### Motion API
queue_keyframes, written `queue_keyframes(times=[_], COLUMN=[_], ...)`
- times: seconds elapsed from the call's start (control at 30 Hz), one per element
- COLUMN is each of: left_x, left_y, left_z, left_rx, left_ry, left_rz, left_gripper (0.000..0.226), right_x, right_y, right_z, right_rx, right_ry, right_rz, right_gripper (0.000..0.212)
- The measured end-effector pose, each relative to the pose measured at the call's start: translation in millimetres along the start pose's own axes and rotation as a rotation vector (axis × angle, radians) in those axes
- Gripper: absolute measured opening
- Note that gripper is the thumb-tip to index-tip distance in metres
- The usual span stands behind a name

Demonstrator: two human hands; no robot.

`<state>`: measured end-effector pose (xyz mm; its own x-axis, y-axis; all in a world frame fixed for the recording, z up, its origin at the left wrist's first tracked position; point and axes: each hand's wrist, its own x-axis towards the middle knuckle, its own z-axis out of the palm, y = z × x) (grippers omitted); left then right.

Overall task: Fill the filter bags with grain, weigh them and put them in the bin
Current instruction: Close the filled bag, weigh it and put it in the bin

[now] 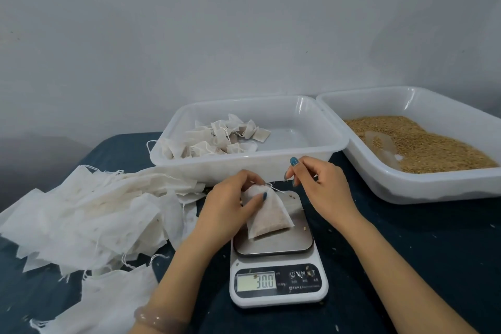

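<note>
A filled white filter bag [268, 218] lies on the steel plate of a small kitchen scale [276, 266] whose display reads 30.0. My left hand [230, 206] grips the bag's gathered neck with thumb and fingers. My right hand [315, 184] pinches the bag's thin drawstring [276, 189], stretched to the right of the neck. Behind the scale a white plastic bin [306, 152] holds several filled bags [217, 138] at its left side. A second white bin [433, 187] at the right holds loose brown grain [423, 144].
A loose heap of empty white filter bags [89, 214] covers the left of the dark blue table [406, 266]. Stray grains dot the cloth and the scale. A grey wall stands close behind the bins. A clear scoop [382, 146] lies in the grain.
</note>
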<state>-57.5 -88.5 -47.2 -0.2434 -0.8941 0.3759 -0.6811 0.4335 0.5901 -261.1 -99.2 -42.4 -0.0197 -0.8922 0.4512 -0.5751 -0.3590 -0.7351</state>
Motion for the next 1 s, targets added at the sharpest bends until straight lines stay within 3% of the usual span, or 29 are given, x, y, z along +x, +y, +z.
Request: queue_keyframes(times=[0.27, 0.43, 0.77, 0.93, 1.0], left_x=[-17.7, -23.9, 34.3, 92.5, 112.2], left_y=[-9.5, -9.0, 22.6, 27.2, 27.2], left_z=[-40.9, -74.1, -104.7, -93.1, -82.4], left_rx=[0.048, 0.123, 0.011, -0.141, -0.149], left_ry=[-0.031, 0.122, 0.197, 0.330, 0.302], left_rz=[-0.042, -0.054, 0.139, 0.208, 0.235], left_gripper=[0.029, 0.024, 0.022, 0.021, 0.024], right_x=[1.4, 0.9, 1.4, 0.9, 0.8], right_y=[2.1, 0.9, 1.8, 1.0, 1.1], right_z=[-1.9, -1.6, -0.6, -0.2, 0.0], right_rx=[0.018, 0.027, 0.061, 0.047, 0.032], right_ry=[0.004, -0.002, -0.022, -0.040, -0.049], right_rz=[0.012, 0.015, 0.023, 0.016, 0.020], right_gripper=[0.028, 0.028, 0.030, 0.029, 0.029])
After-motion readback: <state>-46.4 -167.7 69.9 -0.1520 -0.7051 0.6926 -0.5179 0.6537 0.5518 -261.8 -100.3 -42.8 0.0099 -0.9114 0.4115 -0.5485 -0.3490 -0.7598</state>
